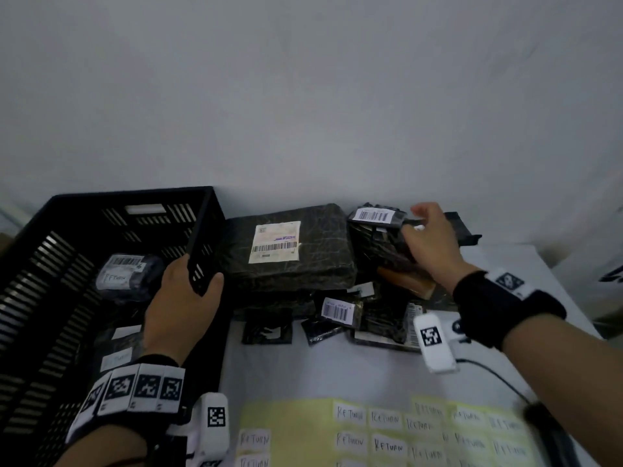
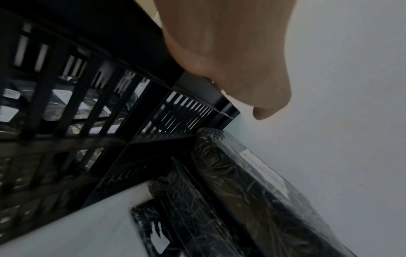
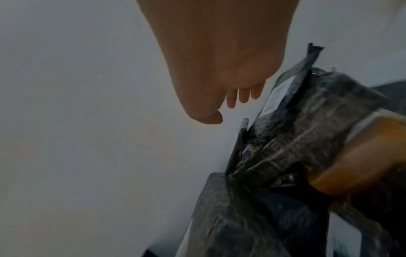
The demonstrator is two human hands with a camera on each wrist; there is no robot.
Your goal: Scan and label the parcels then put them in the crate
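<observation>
- Left hand (image 1: pixel 183 305): grips the near right corner of the black slatted plastic crate (image 1: pixel 60 251), thumb outside the wall and fingers over the rim. The left wrist view confirms the hand (image 2: pixel 230 57) wrapped over the crate's rim (image 2: pixel 140 57).
- Crate position: on the left of the white surface (image 1: pixel 337 369), its right wall just beside the parcel pile.
- Crate contents: a dark plastic-wrapped parcel with a barcode label and a white handwritten "RETURN" sticker (image 1: pixel 126 274) lies inside; further dark parcels with white stickers lie nearer the camera, blurred.
- Right hand (image 1: pixel 431 241): over the far right of the pile with fingers loosely spread, holding nothing. In the right wrist view the fingers (image 3: pixel 243 95) are extended just beside a small dark wrapped parcel with a barcode label (image 1: pixel 376 217); contact cannot be confirmed.
- Parcel pile: a large flat black-wrapped parcel with a white shipping label (image 1: pixel 286 244) sits at centre, against the wall. Smaller black parcels lie in front of it, one bearing a barcode label (image 1: pixel 337 310). A brown cardboard box (image 1: pixel 408 281) shows under the right-hand stack.
- Label stock: a yellow backing sheet of white "RETURN" stickers (image 1: pixel 384 429) lies at the near edge of the surface.
- Both wrists carry black bands with white marker tags.
</observation>
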